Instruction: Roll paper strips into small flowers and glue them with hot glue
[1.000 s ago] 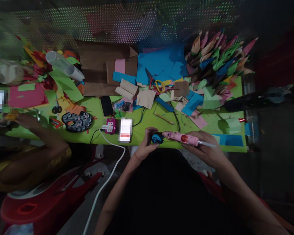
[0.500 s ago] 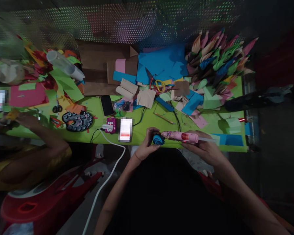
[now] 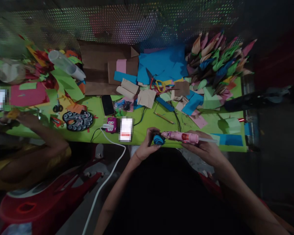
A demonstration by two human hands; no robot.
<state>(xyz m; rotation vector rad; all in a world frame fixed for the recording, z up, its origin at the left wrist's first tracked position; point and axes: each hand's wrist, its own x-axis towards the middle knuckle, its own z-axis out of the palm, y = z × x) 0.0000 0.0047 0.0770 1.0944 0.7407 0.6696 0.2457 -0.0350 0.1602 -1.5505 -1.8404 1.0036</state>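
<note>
My left hand [image 3: 149, 145] is closed round a rolled blue paper piece [image 3: 158, 139], its coiled end facing up at the table's front edge. In my right hand [image 3: 203, 148] is a pink hot glue gun [image 3: 183, 137], with a pale glue stick [image 3: 208, 140] poking out of its back end. The gun points left, and its nozzle is at the upper edge of the blue roll; I cannot tell whether they touch. My right fingers are partly hidden beneath the gun.
Paper scraps [image 3: 147, 98], red-and-yellow scissors [image 3: 158, 84] and a pencil [image 3: 164, 118] lie on the green table [image 3: 144, 130]. Bundled paper cones [image 3: 218, 62] stand at back right. A purple plug adapter [image 3: 111, 125] trails a white cable [image 3: 104, 184]. At left, another person's hands [image 3: 22, 118] work.
</note>
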